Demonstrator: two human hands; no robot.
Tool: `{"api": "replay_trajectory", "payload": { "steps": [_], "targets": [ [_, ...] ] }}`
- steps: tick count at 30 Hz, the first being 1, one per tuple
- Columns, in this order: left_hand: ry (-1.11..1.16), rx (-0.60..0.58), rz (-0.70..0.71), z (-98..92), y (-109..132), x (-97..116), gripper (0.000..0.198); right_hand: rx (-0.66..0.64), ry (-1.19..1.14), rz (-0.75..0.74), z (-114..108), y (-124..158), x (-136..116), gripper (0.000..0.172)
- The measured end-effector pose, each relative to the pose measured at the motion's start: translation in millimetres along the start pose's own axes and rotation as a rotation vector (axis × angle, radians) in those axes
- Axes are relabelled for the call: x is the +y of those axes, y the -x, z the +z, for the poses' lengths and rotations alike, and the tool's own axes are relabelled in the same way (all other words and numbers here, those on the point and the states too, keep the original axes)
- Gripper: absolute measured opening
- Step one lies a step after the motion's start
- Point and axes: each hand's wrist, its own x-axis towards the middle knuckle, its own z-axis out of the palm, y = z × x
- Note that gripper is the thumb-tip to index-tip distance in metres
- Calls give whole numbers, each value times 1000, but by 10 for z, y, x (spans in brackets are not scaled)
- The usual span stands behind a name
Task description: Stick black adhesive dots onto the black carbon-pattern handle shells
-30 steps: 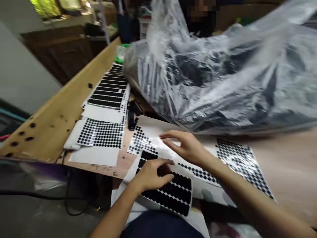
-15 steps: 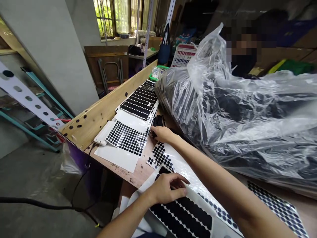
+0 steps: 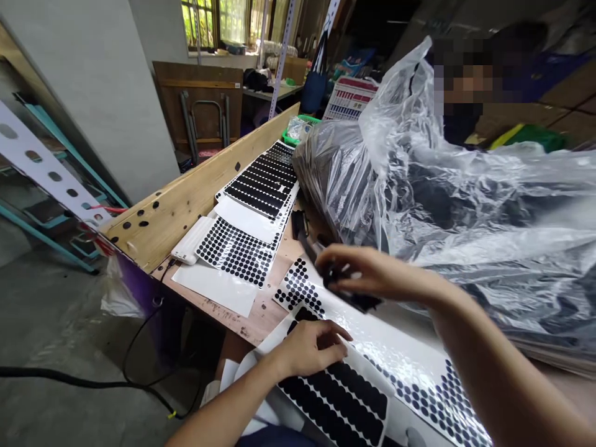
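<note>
My left hand lies on a sheet of black round pads near the bench's front edge. Its thumb and fingers are apart, with nothing visible between them. My right hand is closed on a dark, blurred object whose kind I cannot make out. It hangs above a glossy white sheet of black dots. Behind that hand, a small black item lies on the bench by the plastic-covered stack.
More dotted sheets and a white box-like device lie along the wooden side board. A large plastic-wrapped stack fills the right. A green basket stands at the back. Another person is beyond the stack.
My right hand has drawn back toward me and to the right from the black item, lifting a dark object. My left hand stays on the sheet. The view has shifted slightly.
</note>
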Motion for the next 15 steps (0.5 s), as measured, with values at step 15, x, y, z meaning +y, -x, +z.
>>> {"api": "replay_trajectory", "payload": {
  "steps": [15],
  "targets": [
    [-204,-9,108,-5,-10,25,26,309,449,278,854,16,463,32]
  ]
}}
